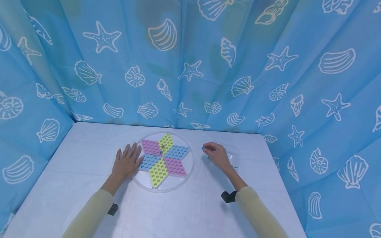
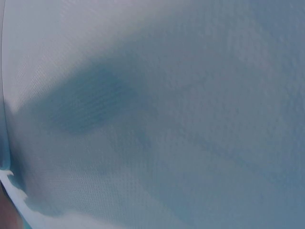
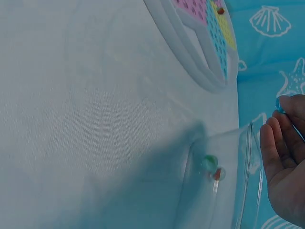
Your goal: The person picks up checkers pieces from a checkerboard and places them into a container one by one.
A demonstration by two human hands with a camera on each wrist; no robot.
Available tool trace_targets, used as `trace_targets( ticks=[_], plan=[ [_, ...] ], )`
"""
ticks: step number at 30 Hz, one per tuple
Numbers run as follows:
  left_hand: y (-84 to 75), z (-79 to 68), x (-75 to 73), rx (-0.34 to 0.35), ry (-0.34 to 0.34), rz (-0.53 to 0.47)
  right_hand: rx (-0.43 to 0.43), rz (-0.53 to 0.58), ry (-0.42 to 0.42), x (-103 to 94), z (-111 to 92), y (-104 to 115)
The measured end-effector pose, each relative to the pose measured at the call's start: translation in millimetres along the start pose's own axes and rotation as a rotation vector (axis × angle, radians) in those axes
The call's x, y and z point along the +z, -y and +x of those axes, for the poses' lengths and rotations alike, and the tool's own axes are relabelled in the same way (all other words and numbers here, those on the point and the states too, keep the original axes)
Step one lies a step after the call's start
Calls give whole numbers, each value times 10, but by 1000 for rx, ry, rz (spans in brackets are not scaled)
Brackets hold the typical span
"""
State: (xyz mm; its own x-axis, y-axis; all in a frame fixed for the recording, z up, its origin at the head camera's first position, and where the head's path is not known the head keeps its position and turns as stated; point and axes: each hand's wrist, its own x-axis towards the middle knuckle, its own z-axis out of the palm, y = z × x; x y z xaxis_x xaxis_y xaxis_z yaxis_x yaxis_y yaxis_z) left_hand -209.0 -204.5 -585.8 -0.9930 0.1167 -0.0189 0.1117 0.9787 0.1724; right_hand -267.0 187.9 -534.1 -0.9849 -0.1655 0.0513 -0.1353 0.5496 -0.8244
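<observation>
A round Chinese checkers board (image 1: 178,180) lies on the white table, its star in pink, yellow and blue with rows of holes. On it sit a brown marble (image 1: 162,146) and a blue marble (image 1: 161,153) near the middle. My left hand (image 1: 126,162) rests at the board's left edge with fingers spread. Right of the board, my right hand (image 1: 216,153) pinches a blue glass marble (image 3: 280,105) between thumb and finger. Beside and partly under that hand is a clear plastic box (image 1: 235,155). A green marble (image 3: 209,163) and a red-brown marble (image 3: 219,173) show inside it.
White cloth covers the table (image 1: 196,211). A blue curtain (image 1: 190,92) printed with shells and starfish hangs behind it and along both sides. Black wrist mounts (image 1: 228,197) sit under the sleeves. The left wrist view holds mostly shadowed cloth (image 2: 167,119).
</observation>
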Motion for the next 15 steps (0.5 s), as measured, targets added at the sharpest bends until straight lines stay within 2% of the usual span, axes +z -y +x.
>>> trace_targets(
  ticks=[15],
  plan=[
    [15,-4,-4,12,6,-11,97,-33,-39,-223,44,-284]
  ],
)
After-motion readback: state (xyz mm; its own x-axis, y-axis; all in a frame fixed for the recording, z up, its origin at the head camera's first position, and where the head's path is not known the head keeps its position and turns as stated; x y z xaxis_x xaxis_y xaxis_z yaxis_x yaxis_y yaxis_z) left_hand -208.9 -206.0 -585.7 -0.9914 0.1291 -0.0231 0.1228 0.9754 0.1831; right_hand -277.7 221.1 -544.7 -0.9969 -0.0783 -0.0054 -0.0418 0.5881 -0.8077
